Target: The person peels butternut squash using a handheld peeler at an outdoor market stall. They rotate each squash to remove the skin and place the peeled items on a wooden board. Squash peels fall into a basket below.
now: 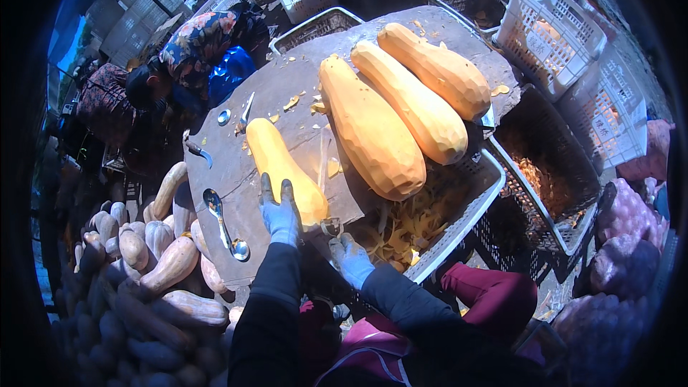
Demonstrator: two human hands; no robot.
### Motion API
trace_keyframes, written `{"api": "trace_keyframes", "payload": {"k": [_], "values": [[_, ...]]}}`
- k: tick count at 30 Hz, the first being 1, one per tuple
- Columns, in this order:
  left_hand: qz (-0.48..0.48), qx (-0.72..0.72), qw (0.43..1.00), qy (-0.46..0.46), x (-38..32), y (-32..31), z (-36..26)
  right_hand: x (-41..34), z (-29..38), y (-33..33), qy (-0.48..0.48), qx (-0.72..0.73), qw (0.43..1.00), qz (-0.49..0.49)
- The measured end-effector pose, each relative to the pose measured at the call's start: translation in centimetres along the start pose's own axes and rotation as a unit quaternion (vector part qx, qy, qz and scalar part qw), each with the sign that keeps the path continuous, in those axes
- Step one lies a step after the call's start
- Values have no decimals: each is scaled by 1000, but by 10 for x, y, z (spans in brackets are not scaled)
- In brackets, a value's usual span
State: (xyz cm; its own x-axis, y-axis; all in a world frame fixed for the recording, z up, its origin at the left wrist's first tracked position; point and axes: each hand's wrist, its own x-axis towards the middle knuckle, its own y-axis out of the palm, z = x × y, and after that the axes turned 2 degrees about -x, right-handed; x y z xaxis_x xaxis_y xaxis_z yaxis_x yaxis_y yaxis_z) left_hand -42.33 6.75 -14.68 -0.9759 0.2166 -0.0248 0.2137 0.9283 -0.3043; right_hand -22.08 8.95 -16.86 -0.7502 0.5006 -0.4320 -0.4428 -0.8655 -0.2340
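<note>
On a worn board (pixel 242 172) lies a peeled yellow squash (pixel 274 156), its thick end towards me. My left hand (pixel 280 212), in a blue-grey glove, rests on its side with fingers spread. A peeler (pixel 331 226) is in my gloved right hand (pixel 349 259), its head at the squash's thick end; the handle is mostly hidden. Farther right lie three larger peeled squashes, the nearest (pixel 371 129) beside the middle one (pixel 411 102) and the far one (pixel 435 70). A hooked knife (pixel 200 151), a knife (pixel 247 107) and a double-ended metal spoon (pixel 220 226) lie at the left.
Below the board's right edge stands a white-rimmed crate (pixel 486 199) holding peelings (pixel 411 226). Unpeeled squashes (pixel 177 260) are heaped at the left. A person (pixel 199 43) bends beyond the board's left side. Plastic crates (pixel 551 37) and pink net sacks (pixel 626 215) stand at the right.
</note>
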Motion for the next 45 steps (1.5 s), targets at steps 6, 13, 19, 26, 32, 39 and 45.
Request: {"api": "trace_keyframes", "payload": {"k": [6,13,19,26,32,39,45], "values": [[-7,-129,991,-38,2,3,3,-62,-45,9,38,55,997,32],[76,254,957,116,31,19,-44,41,20,-64,108,332,937,-4],[95,331,931,121,13,27,-40,34,20,10,207,550,807,-52],[79,377,910,154,0,32,-49,24,25,-14,291,632,716,60],[85,349,921,147,-5,32,-46,6,27,-24,291,599,743,63],[100,402,900,135,-19,42,-57,4,30,-18,310,626,715,35],[105,384,907,138,-15,45,-58,-28,30,-30,296,702,629,154]]}}
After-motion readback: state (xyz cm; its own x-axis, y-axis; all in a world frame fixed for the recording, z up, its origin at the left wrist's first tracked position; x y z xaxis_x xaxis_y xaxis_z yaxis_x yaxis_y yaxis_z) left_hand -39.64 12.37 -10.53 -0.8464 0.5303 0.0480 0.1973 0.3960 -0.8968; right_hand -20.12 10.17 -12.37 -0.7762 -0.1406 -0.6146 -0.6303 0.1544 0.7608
